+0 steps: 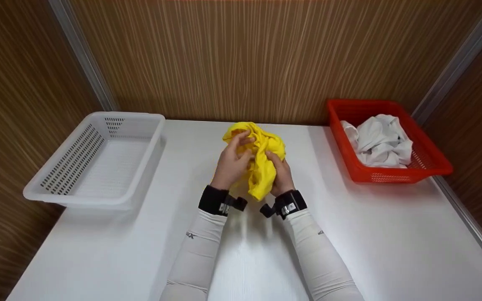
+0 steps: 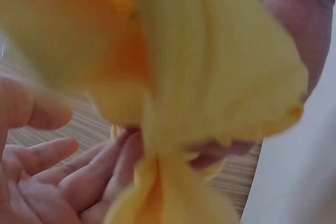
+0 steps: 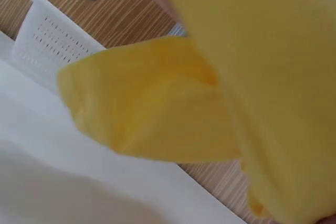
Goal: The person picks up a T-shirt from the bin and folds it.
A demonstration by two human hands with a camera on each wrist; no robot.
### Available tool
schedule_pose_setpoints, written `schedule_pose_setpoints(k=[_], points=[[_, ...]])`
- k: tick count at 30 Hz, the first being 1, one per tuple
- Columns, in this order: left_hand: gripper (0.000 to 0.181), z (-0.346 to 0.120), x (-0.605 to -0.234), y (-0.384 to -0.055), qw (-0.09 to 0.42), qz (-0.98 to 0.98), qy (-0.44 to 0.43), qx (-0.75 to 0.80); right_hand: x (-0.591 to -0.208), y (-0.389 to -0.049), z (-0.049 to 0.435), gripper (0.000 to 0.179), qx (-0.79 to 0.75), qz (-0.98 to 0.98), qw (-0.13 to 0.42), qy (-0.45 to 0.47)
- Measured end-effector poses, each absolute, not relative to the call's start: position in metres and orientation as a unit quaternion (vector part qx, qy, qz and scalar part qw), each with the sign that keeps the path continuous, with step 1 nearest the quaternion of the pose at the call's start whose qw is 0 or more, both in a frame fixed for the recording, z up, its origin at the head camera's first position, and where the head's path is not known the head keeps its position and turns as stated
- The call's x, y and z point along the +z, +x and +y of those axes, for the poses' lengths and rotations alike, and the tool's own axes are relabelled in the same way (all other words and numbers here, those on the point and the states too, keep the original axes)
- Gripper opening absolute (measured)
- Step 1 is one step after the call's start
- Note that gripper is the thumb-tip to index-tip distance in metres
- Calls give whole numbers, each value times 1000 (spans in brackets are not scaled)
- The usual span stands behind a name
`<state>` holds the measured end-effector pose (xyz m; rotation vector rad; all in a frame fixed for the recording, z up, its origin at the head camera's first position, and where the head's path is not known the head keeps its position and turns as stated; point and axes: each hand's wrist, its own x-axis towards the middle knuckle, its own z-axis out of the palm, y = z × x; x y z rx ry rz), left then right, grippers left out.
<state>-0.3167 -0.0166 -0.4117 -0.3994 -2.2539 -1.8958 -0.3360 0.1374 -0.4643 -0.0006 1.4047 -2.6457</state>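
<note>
A crumpled yellow cloth is held up above the white table, at the centre of the head view. My right hand grips its right side, thumb on top and the other fingers hidden behind the folds. At the cloth's left side is my left hand, its thumb and forefinger spread apart. In the left wrist view the left hand has loosely extended fingers, some reaching behind the fabric. Yellow cloth fills much of the right wrist view and covers most of the right hand. Whether it is a garment I cannot tell.
On the left stands a white perforated plastic basket with nothing visible inside. A red plastic basket on the right holds crumpled white cloth. Wood-patterned panels enclose the white table at the back and sides.
</note>
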Motion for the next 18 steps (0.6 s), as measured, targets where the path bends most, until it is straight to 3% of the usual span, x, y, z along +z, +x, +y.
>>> schedule_pose_setpoints(k=[2, 4, 6, 9, 12, 18], points=[[39, -22, -416, -322, 163, -741, -97, -644, -459, -333, 142, 35, -887, 450, 105, 0], [36, -29, -423, -328, 204, -737, -45, -643, -454, -328, 145, 34, -890, 433, 139, -17], [50, -36, -432, -335, 190, -746, 2, -638, -446, -319, 146, 35, -890, 422, 168, -42], [70, -43, -443, -343, 95, -754, 38, -649, -433, -305, 143, 41, -885, 423, 179, -78], [66, -48, -448, -347, 41, -747, 58, -661, -425, -296, 139, 45, -879, 425, 203, -73], [51, -57, -446, -348, 113, -690, 93, -709, -437, -309, 145, 42, -896, 372, 236, -43]])
